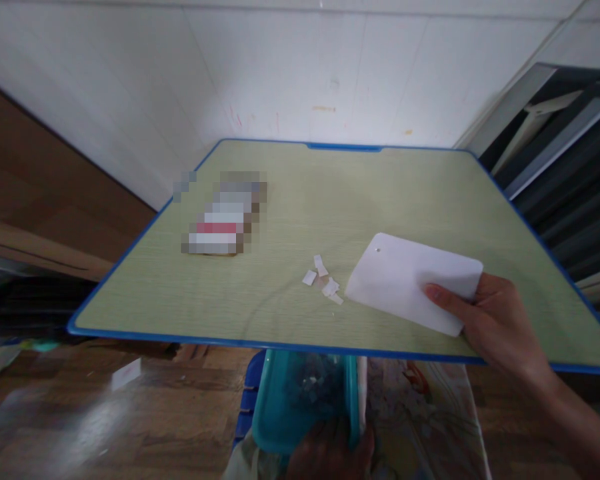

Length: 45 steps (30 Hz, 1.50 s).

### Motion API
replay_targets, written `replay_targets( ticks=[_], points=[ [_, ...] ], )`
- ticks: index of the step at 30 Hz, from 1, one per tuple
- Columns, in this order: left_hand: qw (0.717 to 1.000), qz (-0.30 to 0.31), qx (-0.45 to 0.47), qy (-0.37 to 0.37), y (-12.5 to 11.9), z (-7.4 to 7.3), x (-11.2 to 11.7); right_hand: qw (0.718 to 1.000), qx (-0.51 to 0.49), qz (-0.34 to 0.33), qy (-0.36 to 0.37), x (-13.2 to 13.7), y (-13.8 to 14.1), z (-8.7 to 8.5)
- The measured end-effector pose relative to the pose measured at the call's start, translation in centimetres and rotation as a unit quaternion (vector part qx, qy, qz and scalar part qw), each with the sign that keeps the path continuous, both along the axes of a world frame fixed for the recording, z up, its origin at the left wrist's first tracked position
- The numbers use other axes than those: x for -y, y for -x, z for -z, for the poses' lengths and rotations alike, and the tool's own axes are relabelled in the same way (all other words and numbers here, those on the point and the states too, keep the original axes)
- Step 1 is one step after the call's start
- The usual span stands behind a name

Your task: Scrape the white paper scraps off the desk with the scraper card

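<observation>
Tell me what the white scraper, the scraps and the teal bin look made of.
White scraper: likely thin plastic, matte, with rounded corners and a small hole. Scraps: look like torn paper, flat and ragged. Teal bin: seems translucent plastic, since bits show through its wall.

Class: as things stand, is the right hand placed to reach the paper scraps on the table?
Probably yes: the right hand holds a white card beside the paper scraps, nothing between them.

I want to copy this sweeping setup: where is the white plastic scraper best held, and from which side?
Grip the white scraper at its near right end, coming from the right, as the right hand does. It lies flat, and its long free edge faces left toward the paper scraps.
</observation>
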State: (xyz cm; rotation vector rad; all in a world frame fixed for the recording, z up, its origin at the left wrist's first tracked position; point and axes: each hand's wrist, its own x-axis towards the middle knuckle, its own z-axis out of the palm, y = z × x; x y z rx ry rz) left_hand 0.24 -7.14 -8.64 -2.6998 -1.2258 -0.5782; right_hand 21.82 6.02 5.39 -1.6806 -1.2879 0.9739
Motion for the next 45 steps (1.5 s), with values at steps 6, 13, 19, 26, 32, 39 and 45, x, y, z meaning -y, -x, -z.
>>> replay_targets(
  ticks=[6,13,19,26,32,39,45],
  points=[
    [1.000,0.004,-0.004,0.009,-0.1,-0.2,0.1,1.000,0.023,-0.014,0.009,0.6,1.5,-0.7],
    [1.000,0.000,-0.012,0.014,0.0,0.3,0.2,0.996,0.016,-0.071,0.042,0.6,3.2,-0.8],
    [1.000,0.009,-0.018,0.010,0.0,0.7,0.3,0.992,-0.001,-0.118,0.040,0.6,3.6,-0.8],
    [1.000,0.017,-0.020,0.005,0.1,0.3,0.3,0.990,-0.015,-0.140,0.017,0.4,3.8,-0.6],
    [0.999,0.013,-0.020,0.025,0.1,0.2,0.1,0.986,-0.057,-0.154,0.020,0.5,4.2,-0.8],
    [0.998,0.022,-0.025,0.053,0.4,0.7,0.4,0.985,-0.077,-0.155,0.015,0.8,4.4,-0.6],
    [0.999,0.017,-0.019,0.033,0.2,0.8,0.4,0.984,-0.080,-0.162,0.005,1.2,4.5,-0.6]
  ],
)
